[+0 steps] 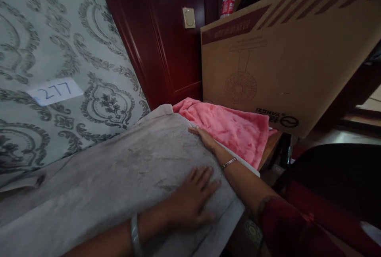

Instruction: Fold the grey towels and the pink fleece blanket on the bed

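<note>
Two Flat Hands on a Soft Grey Cloth

The grey cloth (127, 169) lies spread along the patterned wall (110, 104), and its far end meets a pink cloth (229, 132) near the cardboard box (285, 58). The left hand (193, 197) is above the near part of the grey cloth, palm down, with the fingers spread wide; it holds nothing. It is blurred, so I cannot tell if it presses or only brushes the surface. The right hand (206, 138) rests at the edge beside the pink cloth, with its fingers stretched out flat. I see no pinch there, but the underside of this hand is hidden.

In my judgement, the grey cloth is soft, light for its size and not fragile. Its short pile should give good friction, and it will probably wrinkle easily. The best hold would be at the edge or a corner, because the flat middle offers little to grasp.
</note>
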`<act>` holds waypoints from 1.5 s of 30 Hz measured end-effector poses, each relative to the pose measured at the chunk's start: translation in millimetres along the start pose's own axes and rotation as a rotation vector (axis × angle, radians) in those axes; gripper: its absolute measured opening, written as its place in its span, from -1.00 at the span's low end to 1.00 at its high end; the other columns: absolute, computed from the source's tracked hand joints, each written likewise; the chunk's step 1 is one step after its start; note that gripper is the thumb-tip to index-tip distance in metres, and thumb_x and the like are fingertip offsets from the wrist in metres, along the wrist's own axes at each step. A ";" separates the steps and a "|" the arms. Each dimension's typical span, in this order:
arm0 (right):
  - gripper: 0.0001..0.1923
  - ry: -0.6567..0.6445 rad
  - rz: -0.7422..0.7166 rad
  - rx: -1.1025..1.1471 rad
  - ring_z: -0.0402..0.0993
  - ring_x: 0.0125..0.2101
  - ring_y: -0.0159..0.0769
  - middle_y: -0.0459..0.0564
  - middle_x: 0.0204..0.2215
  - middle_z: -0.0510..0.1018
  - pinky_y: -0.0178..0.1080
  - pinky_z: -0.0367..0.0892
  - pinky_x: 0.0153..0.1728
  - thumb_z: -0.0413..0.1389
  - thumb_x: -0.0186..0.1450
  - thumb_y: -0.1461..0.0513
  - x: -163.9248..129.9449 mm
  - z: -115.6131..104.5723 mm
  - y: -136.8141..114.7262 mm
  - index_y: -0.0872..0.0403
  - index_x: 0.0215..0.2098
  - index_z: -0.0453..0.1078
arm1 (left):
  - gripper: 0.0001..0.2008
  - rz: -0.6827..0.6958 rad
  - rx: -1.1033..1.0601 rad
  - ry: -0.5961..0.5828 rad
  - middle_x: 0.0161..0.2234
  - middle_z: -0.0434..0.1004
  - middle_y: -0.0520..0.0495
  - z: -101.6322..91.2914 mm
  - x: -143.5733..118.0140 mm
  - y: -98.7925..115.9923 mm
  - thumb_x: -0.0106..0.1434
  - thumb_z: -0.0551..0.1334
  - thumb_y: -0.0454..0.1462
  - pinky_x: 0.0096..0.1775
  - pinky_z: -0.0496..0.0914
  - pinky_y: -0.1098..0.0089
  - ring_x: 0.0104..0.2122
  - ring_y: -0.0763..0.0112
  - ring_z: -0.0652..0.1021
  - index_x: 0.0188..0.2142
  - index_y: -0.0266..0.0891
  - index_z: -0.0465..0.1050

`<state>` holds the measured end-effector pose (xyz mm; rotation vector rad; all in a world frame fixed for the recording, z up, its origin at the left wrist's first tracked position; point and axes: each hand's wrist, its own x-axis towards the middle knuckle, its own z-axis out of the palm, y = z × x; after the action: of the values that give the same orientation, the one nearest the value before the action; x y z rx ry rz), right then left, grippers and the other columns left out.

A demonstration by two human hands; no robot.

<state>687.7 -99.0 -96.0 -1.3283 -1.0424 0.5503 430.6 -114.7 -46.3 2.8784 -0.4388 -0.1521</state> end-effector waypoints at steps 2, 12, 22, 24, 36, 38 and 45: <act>-0.17 -0.013 -0.009 -0.098 0.30 0.24 -0.15 0.09 0.18 0.45 0.03 0.04 0.32 -0.39 0.42 -0.22 -1.0 -1.2 -2.4 0.09 0.21 0.39 | -0.31 0.185 -0.053 -0.015 0.44 -0.15 -0.18 6.4 -18.6 32.1 0.39 0.05 0.05 0.34 -0.06 -0.14 0.41 -0.02 -0.08 0.42 -0.02 -0.10; -0.49 -0.097 -0.149 -0.635 0.17 0.30 -0.05 0.02 0.21 0.43 0.09 0.01 0.33 0.02 0.36 -0.02 -5.9 -0.2 4.7 0.02 0.16 0.45 | -0.33 -0.655 0.148 0.304 0.44 -0.15 -0.26 -41.0 -80.4 -67.2 0.41 0.03 -0.02 0.33 -0.10 -0.17 0.40 -0.03 0.00 0.41 -0.19 -0.06; -0.52 -0.098 -0.186 -0.691 0.20 0.28 -0.05 0.04 0.20 0.43 0.08 0.04 0.33 0.04 0.36 0.03 -4.6 -1.0 13.7 0.04 0.15 0.46 | -0.23 -0.514 0.105 0.100 0.43 -0.18 -0.27 -14.8 -122.3 -57.7 0.31 0.12 0.14 0.28 -0.10 -0.31 0.39 -0.23 -0.10 0.39 -0.12 0.03; -0.53 -0.094 -0.192 -0.695 0.21 0.28 -0.06 0.03 0.20 0.43 0.08 0.04 0.33 0.03 0.36 0.03 -4.5 -1.5 14.4 0.03 0.15 0.46 | -0.22 -0.274 0.035 0.054 0.44 -0.21 -0.15 -4.6 -117.6 -7.6 0.29 0.16 0.13 0.30 -0.18 -0.30 0.40 -0.13 -0.13 0.40 0.03 -0.04; -0.51 -0.128 -0.232 -0.807 0.20 0.29 -0.05 0.03 0.21 0.42 0.09 0.06 0.32 -0.01 0.39 0.02 -4.8 -0.9 15.0 0.02 0.18 0.43 | -0.41 -0.642 0.034 0.309 0.42 -0.07 -0.22 -14.5 -136.0 -9.6 0.44 0.01 -0.08 0.34 0.02 -0.05 0.39 0.09 0.06 0.40 -0.13 -0.01; -0.49 -0.156 -0.194 -0.911 0.15 0.31 -0.07 0.03 0.25 0.37 0.08 0.04 0.32 -0.07 0.42 0.04 -7.4 1.7 6.1 0.02 0.23 0.38 | -0.37 -0.799 0.103 0.297 0.43 -0.10 -0.24 -17.6 -130.9 -36.1 0.41 0.05 -0.08 0.34 -0.05 -0.11 0.40 0.04 -0.01 0.40 -0.16 0.01; -0.39 -0.259 -0.085 -1.125 -0.17 0.40 0.09 0.06 0.40 0.06 0.30 -0.13 0.29 -0.15 0.45 -0.08 -27.8 29.1 -37.4 -0.05 0.38 0.13 | -0.39 -0.867 0.176 0.235 0.43 -0.10 -0.12 -3.4 -126.4 -58.1 0.42 -0.02 0.01 0.32 -0.08 -0.18 0.41 0.00 -0.06 0.40 -0.07 0.02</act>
<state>641.4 -115.1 -71.3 -2.1935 -1.7280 0.0131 327.3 -21.5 -48.2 2.9847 0.8865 0.0944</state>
